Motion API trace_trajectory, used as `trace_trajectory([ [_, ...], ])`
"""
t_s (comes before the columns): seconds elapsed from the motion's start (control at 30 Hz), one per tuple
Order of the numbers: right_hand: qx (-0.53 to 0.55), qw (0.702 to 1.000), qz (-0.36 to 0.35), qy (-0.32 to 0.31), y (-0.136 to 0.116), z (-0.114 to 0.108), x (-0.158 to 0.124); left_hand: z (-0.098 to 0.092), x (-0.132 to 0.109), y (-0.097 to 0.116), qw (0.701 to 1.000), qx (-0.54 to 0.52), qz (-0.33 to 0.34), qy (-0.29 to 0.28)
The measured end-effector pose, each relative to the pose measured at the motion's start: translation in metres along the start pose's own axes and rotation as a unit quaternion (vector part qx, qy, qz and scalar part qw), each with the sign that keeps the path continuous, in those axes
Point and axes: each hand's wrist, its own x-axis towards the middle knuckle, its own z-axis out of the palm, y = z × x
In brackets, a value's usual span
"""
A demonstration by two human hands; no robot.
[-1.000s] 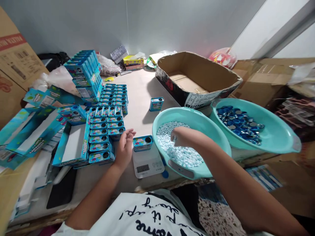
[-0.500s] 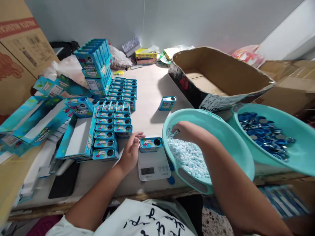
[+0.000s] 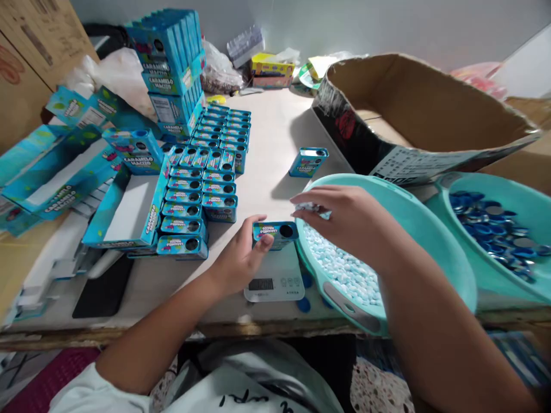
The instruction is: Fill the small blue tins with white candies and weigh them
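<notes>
My left hand (image 3: 243,255) grips the left end of a small blue candy tin (image 3: 279,232), thumb in front and fingers behind. The tin has a round dark hole in its top and stands on or just over a white digital scale (image 3: 275,288). Pinched in the fingers of my right hand (image 3: 340,215) are small pale candies (image 3: 310,207), held above the left rim of a turquoise basin (image 3: 424,212). Blue and white candies (image 3: 344,267) lie heaped in that basin. Another blue tin (image 3: 309,162) stands alone behind the scale.
Rows of blue tins (image 3: 183,210) stand left of the scale beside an open display box (image 3: 133,206). Filled boxes (image 3: 166,69) are stacked behind. A large cardboard box (image 3: 413,109) and a second basin (image 3: 534,201) of blue caps are at right.
My right hand has lifted out of the candy heap with candies and moved left toward the tin. My left hand, open beside the tin before, has closed on it.
</notes>
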Motion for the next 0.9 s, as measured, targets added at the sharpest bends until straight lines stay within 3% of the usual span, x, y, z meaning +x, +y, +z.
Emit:
trace_trajectory([
  [0.1, -0.068, 0.989, 0.112, -0.064, 0.015, 0.004, 0.004, -0.001, 0.002, -0.004, 0.999, 0.032, -0.022, -0.001],
  [0.2, -0.123, 0.938, 0.23, -0.228, 0.035, 0.007, 0.007, 0.001, 0.007, -0.015, 0.999, 0.047, -0.003, 0.02],
  [0.3, -0.111, 0.902, 0.271, -0.317, 0.055, 0.004, 0.003, 0.001, 0.01, -0.016, 0.994, -0.006, 0.033, 0.103],
  [0.4, -0.062, 0.893, 0.283, -0.345, 0.071, -0.002, -0.015, 0.002, 0.016, 0.008, 0.964, -0.059, 0.107, 0.235],
  [0.47, -0.038, 0.88, 0.299, -0.367, 0.079, -0.002, -0.033, 0.011, 0.026, 0.034, 0.948, -0.063, 0.169, 0.261],
  [0.5, -0.029, 0.874, 0.305, -0.376, 0.081, 0.0, -0.043, 0.02, 0.034, 0.047, 0.95, -0.064, 0.191, 0.237],
  [0.57, -0.013, 0.871, 0.302, -0.386, 0.08, 0.006, -0.063, 0.045, 0.055, 0.067, 0.966, -0.067, 0.211, 0.134],
  [0.63, 0.008, 0.88, 0.273, -0.388, 0.076, 0.013, -0.081, 0.074, 0.08, 0.076, 0.976, -0.056, 0.203, 0.054],
  [0.77, 0.03, 0.917, 0.2, -0.345, 0.069, 0.021, -0.106, 0.117, 0.113, 0.068, 0.992, 0.064, 0.112, 0.002],
  [0.9, 0.038, 0.944, 0.189, -0.268, 0.07, 0.031, -0.118, 0.122, 0.116, 0.058, 0.991, 0.1, 0.086, -0.023],
])
